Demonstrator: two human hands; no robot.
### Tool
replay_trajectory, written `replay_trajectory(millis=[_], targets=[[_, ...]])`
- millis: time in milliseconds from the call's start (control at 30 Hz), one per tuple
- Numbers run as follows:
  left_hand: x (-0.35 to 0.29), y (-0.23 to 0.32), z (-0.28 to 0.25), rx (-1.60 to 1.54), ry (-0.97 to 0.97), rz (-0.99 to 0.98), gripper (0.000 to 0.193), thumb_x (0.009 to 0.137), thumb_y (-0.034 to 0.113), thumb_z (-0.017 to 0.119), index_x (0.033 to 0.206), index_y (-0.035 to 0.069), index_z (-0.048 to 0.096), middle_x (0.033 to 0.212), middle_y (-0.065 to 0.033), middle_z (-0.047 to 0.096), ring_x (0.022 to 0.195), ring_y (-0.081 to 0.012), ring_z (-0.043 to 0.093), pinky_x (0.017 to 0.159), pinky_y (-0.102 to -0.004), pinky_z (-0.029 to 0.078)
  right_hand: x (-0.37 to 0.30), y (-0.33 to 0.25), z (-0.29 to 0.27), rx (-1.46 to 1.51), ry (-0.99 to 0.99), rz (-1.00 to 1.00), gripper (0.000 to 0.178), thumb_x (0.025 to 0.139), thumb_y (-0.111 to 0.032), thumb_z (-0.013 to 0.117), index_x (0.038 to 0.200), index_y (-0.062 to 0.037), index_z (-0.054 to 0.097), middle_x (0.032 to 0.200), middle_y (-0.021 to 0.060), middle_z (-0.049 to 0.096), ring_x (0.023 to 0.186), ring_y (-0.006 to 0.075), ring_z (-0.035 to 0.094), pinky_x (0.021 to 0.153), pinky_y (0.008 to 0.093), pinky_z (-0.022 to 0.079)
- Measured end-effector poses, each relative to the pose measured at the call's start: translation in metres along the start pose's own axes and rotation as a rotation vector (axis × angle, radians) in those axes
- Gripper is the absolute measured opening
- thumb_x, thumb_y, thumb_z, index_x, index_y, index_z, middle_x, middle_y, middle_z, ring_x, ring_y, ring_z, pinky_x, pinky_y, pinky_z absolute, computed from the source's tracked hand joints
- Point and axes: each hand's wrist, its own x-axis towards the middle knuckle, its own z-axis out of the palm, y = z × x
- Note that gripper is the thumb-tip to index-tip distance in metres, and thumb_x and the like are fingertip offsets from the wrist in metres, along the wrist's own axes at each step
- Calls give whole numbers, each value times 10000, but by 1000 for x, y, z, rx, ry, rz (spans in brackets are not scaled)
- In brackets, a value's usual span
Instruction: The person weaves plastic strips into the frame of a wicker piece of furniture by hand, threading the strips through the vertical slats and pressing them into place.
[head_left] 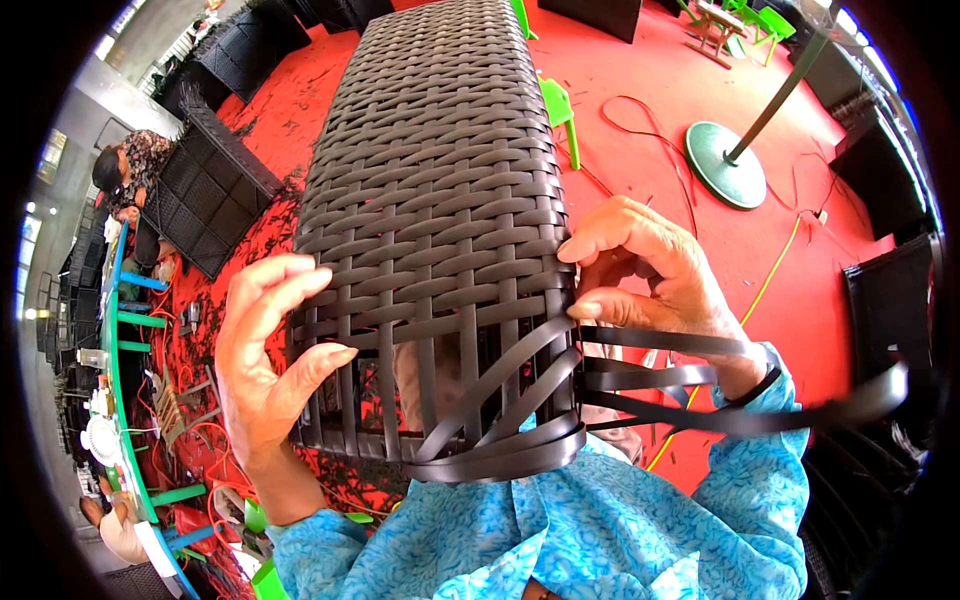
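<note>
A long black wicker piece (430, 190) stretches away in front of me. Its far part is closely woven; at the near end the lengthwise strands are bare, with gaps between them. My left hand (270, 350) is at its left edge, thumb and fingers spread apart over the strands. At the right edge, my right hand (655, 265) has bent fingers against the weave, and its thumb presses where a flat black strip (665, 342) bends round the edge. More loose black strips (500, 455) loop across the near end and trail off to the right, partly blurred.
On the red floor (640, 130) lie black scraps and a yellow cord (775, 270). A green round base with a pole (725, 165) stands at the right. Another person (140, 175) sits at the left by a dark woven panel (205, 190). A green-edged table (125, 400) runs down the left.
</note>
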Motion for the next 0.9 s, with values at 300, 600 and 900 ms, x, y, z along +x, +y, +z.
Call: replay_trajectory(millis=[300, 600, 900], targets=[[8, 4, -6, 354, -74, 224, 469, 611, 308, 741, 969, 13, 674, 1058, -109, 630, 982, -309, 567, 826, -383, 474, 4, -12, 1, -290, -57, -244, 356, 725, -31, 706, 1073, -44, 634, 937, 110, 541, 841, 241, 567, 716, 325, 466], [11, -4, -6, 295, -127, 311, 435, 630, 267, 765, 984, 34, 668, 1094, -101, 625, 1028, -304, 561, 856, -380, 467, 17, -18, -1, -453, 33, -373, 277, 698, -207, 749, 907, -40, 676, 925, 84, 578, 819, 233, 548, 727, 344, 454], [-30, -48, -1, -749, 35, -155, 966, 682, 498, 745, 1366, -54, 342, 1441, -134, 287, 1363, -230, 233, 1106, -394, 185, 46, -15, 15, -473, -169, -383, 315, 698, -284, 733, 893, -41, 680, 974, 61, 634, 1000, 292, 533, 888, 412, 434]])
